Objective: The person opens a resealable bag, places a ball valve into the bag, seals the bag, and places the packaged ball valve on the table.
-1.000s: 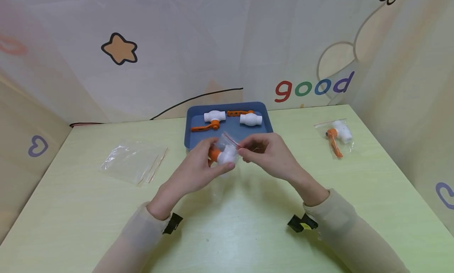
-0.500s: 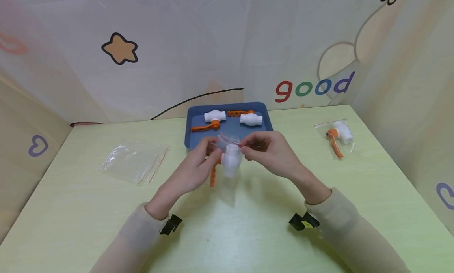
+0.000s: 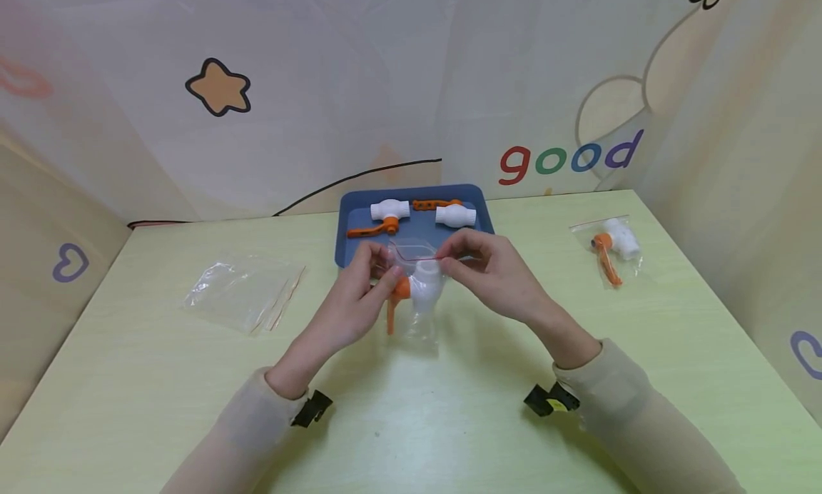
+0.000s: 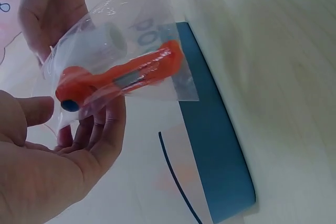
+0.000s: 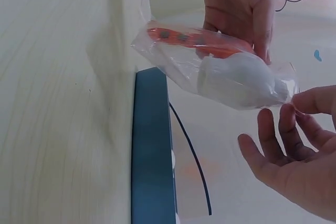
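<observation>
A clear zip bag [image 3: 420,335] hangs between my two hands, in front of the blue tray. Inside it sits a white ball valve [image 3: 427,287] with an orange handle [image 4: 131,74] pointing down toward the bag's bottom. My left hand [image 3: 355,298] pinches the bag's upper left corner, thumb near the orange cap. At the upper right, my right hand [image 3: 491,273] pinches the red-lined zip edge between thumb and forefinger. In the right wrist view the valve [image 5: 236,80] shows through the plastic, its white body close to the right fingertips.
Behind the hands, a blue tray [image 3: 343,248] holds two more white valves with orange handles. Flat zip bags [image 3: 240,294] lie on the table's left. At the right lies another bagged valve [image 3: 619,240]. A printed cloth [image 3: 321,87] stands behind the table.
The valve has dropped from the left hand's grasp to hang in the bag, its handle pointing down. Both hands now hold the zip edge spread, the right slightly higher.
</observation>
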Demonstrator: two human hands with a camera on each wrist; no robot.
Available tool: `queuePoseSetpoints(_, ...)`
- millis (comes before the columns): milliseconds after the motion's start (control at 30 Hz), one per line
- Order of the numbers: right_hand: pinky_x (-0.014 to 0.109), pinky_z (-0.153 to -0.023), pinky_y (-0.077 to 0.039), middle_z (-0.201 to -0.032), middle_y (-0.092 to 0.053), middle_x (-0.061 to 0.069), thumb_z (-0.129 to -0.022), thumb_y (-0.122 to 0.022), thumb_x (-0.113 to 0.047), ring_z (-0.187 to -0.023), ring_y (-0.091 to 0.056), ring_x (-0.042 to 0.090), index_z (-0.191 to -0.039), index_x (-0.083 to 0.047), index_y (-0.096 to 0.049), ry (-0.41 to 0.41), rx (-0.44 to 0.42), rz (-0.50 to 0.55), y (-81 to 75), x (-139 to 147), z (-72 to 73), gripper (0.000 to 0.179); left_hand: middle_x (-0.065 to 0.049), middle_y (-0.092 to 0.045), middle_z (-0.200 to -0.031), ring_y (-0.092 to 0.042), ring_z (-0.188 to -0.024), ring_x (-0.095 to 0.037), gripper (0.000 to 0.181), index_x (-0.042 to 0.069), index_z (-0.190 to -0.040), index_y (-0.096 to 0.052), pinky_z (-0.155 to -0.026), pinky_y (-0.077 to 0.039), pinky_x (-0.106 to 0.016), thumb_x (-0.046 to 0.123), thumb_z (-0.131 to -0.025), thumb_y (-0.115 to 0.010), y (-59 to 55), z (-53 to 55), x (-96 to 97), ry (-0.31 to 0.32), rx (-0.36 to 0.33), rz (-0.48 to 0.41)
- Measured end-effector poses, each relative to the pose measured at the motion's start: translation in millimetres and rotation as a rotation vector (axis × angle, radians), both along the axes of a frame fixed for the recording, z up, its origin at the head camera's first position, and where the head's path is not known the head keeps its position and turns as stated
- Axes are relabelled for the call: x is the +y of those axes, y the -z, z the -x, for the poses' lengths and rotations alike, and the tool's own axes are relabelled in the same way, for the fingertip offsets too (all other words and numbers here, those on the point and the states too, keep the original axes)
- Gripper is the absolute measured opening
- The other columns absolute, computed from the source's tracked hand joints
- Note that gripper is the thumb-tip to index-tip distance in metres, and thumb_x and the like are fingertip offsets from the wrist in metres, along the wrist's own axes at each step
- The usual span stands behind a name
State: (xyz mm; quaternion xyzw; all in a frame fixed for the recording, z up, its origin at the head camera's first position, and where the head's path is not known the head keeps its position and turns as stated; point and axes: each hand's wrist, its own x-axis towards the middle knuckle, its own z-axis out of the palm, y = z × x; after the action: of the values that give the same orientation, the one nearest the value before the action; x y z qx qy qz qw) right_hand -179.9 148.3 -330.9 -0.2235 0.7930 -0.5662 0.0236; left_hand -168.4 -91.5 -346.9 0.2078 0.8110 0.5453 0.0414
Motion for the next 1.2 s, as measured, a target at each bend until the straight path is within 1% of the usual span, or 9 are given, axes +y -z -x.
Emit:
queuePoseSetpoints(133, 0.033, -0.092, -0.056, -0.109, -0.064, 0.013, -0.097, -0.070, 0.000, -0.105, -0.064, 0.028, -0.113, 0.002, -0.065, -0.010, -0.016, 0.030, -1.0, -1, -0.3, 0.017, -0.013, -0.058, -0.113, -0.059, -0.104, -0.027, 0.020, 0.003, -0.122, -0.044, -0.084, -0.054, -0.041, 0.015, -0.109, -0.052, -0.5, -1.2, 1.2, 0.001, 0.013, -0.030)
queuePoseSetpoints(300, 0.039, -0.096, -0.055, -0.121, -0.058, 0.013, -0.089, -0.080, -0.002, -0.115, -0.062, 0.029, -0.123, 0.001, -0.057, -0.016, -0.023, 0.060, -1.4, -5, -0.9, 0.041, -0.013, -0.058, -0.113, -0.060, -0.104, -0.028, 0.020, 0.002, -0.122, -0.043, -0.085, -0.056, -0.048, 0.014, -0.109, -0.053, -2.6, -2.3, 3.4, 0.003, 0.019, -0.068)
queuePoseSetpoints(400, 0.044, -0.104, -0.049, -0.131, -0.055, 0.013, -0.087, -0.083, -0.005, -0.123, -0.058, 0.028, -0.132, -0.002, -0.052, -0.001, -0.024, 0.054, -2.0, -8, -1.3, 0.054, -0.014, -0.057, -0.113, -0.059, -0.104, -0.028, 0.021, 0.002, -0.123, -0.043, -0.084, -0.056, -0.046, 0.013, -0.109, -0.054, -4.5, -3.4, 4.9, -0.004, 0.021, -0.073)
queuePoseSetpoints(500, 0.047, -0.107, -0.046, -0.139, -0.052, 0.013, -0.089, -0.081, -0.007, -0.126, -0.055, 0.028, -0.140, -0.005, -0.048, 0.012, -0.029, 0.045, -2.3, -10, -1.8, 0.060, -0.014, -0.057, -0.114, -0.060, -0.105, -0.027, 0.021, 0.003, -0.123, -0.044, -0.084, -0.056, -0.041, 0.014, -0.108, -0.055, -6.7, -4.8, 6.5, -0.013, 0.014, -0.072)
queuePoseSetpoints(600, 0.047, -0.106, -0.047, -0.142, -0.052, 0.013, -0.091, -0.077, -0.005, -0.124, -0.056, 0.027, -0.143, -0.005, -0.046, 0.017, -0.030, 0.049, -2.3, -11, -1.9, 0.061, -0.013, -0.058, -0.113, -0.062, -0.106, -0.026, 0.023, 0.003, -0.122, -0.044, -0.084, -0.056, -0.039, 0.016, -0.108, -0.056, -8.3, -6.1, 7.8, -0.020, 0.004, -0.070)
queuePoseSetpoints(767, 0.047, -0.105, -0.048, -0.138, -0.054, 0.015, -0.092, -0.074, -0.001, -0.121, -0.058, 0.028, -0.143, -0.005, -0.045, 0.027, -0.023, 0.071, -2.2, -12, -3.0, 0.058, -0.012, -0.058, -0.111, -0.062, -0.105, -0.025, 0.026, 0.003, -0.122, -0.044, -0.084, -0.055, -0.040, 0.019, -0.107, -0.059, -10.0, -7.4, 9.1, -0.020, -0.003, -0.069)
queuePoseSetpoints(900, 0.048, -0.102, -0.049, -0.131, -0.058, 0.015, -0.092, -0.072, 0.000, -0.119, -0.057, 0.029, -0.141, -0.007, -0.046, 0.059, -0.017, 0.062, -1.4, -12, -4.5, 0.057, -0.012, -0.057, -0.110, -0.062, -0.105, -0.025, 0.033, 0.004, -0.123, -0.043, -0.086, -0.057, -0.039, 0.015, -0.102, -0.067, -10.1, -7.8, 10.9, 0.011, -0.027, -0.105)
queuePoseSetpoints(1033, 0.046, -0.091, -0.052, -0.127, -0.060, 0.017, -0.092, -0.069, 0.000, -0.117, -0.056, 0.028, -0.138, -0.007, -0.048, 0.101, -0.010, 0.059, -1.6, -12, -4.8, 0.052, -0.013, -0.057, -0.110, -0.063, -0.103, -0.024, 0.046, 0.005, -0.125, -0.040, -0.088, -0.057, -0.039, 0.010, -0.095, -0.076, -9.3, -7.7, 12.4, 0.033, -0.038, -0.113)
queuePoseSetpoints(1200, 0.039, -0.081, -0.051, -0.122, -0.063, 0.019, -0.093, -0.068, 0.002, -0.111, -0.057, 0.027, -0.134, -0.003, -0.049, 0.122, 0.000, 0.078, -1.3, -12, -4.1, 0.046, -0.012, -0.058, -0.116, -0.062, -0.103, -0.025, 0.055, 0.005, -0.132, -0.040, -0.088, -0.057, -0.040, 0.009, -0.093, -0.078, -9.0, -7.2, 12.3, 0.035, -0.016, -0.089)
